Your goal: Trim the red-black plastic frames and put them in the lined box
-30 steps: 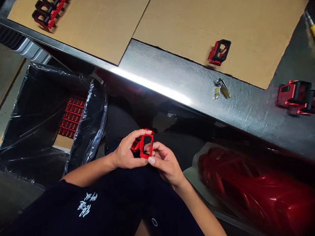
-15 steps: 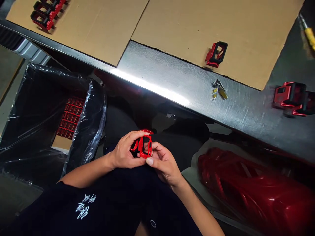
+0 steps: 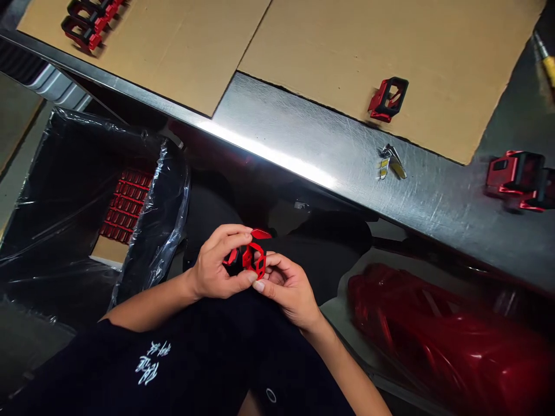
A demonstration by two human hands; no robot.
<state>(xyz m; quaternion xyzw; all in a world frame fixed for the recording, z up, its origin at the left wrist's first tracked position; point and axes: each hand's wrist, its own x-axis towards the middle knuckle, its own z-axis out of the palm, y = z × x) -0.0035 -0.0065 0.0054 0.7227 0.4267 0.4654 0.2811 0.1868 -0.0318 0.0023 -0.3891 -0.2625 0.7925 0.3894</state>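
**Helper:** Please tell me, what do you have in the hands at this moment?

**Operator:** I hold one small red plastic frame (image 3: 248, 259) in both hands, over my lap and below the edge of the desk (image 3: 277, 124). My left hand (image 3: 214, 268) is almost closed around its left side, and my right hand (image 3: 288, 286) pinches the right side with the fingers curled. A flat red tab (image 3: 261, 234) shows just above them, but I cannot tell if it belongs to the same frame.

**Helper:** And what is near the hands?

**Operator:** On my left there is a box lined with black plastic film (image 3: 56, 190), with rows of red parts (image 3: 125, 205) inside. On my right, a glossy red bag (image 3: 446, 332) lies on a pale sheet (image 3: 347, 312).

**Helper:** What is on the desk?

**Operator:** Two cardboard sheets (image 3: 368, 52) cover most of it. One red and black bracket (image 3: 388, 99) sits on the cardboard, and more brackets (image 3: 84, 26) stand at the far left corner. Another bracket (image 3: 515, 180) lies on the bare steel at the right, near some small metal clips (image 3: 391, 163).
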